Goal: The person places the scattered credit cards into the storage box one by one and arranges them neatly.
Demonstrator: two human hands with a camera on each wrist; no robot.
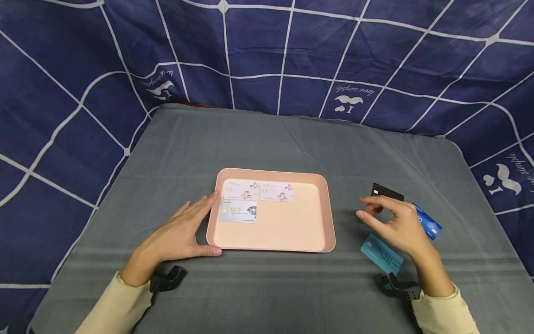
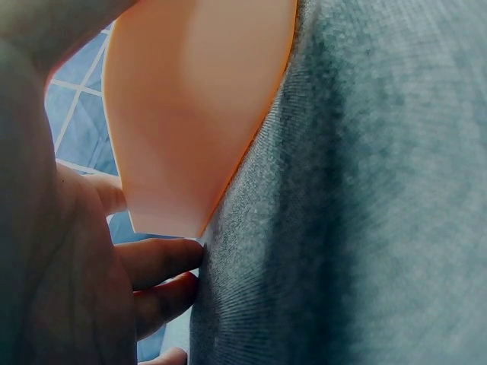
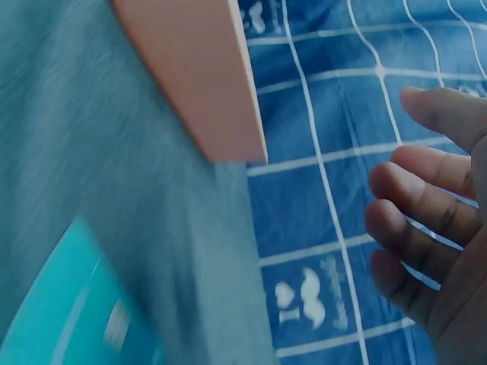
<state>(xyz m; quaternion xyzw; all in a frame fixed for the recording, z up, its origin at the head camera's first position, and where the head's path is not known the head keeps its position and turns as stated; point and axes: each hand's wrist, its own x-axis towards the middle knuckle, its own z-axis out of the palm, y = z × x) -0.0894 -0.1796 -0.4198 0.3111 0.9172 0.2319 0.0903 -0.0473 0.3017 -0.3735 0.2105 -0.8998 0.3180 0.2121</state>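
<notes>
A pink tray (image 1: 292, 236) lies on the grey cloth with three cards inside. Two white VIP cards, one on the left (image 1: 241, 190) and one beside it (image 1: 276, 191), form the upper row; a silver VIP card (image 1: 238, 212) lies below the left one. My left hand (image 1: 179, 232) touches the tray's left side, fingers spread, thumb at the near corner. My right hand (image 1: 396, 222) hovers right of the tray with bent fingers and nothing between them. Around it lie a black card (image 1: 385, 191), a blue card (image 1: 428, 221), partly hidden by the hand, and a teal card (image 1: 381, 254).
Grey cloth (image 1: 267, 297) covers the table. A navy curtain (image 1: 258, 46) with white grid lines hangs behind and at both sides. Each wrist wears a black strap, the left strap (image 1: 167, 278) and the right strap (image 1: 400, 287).
</notes>
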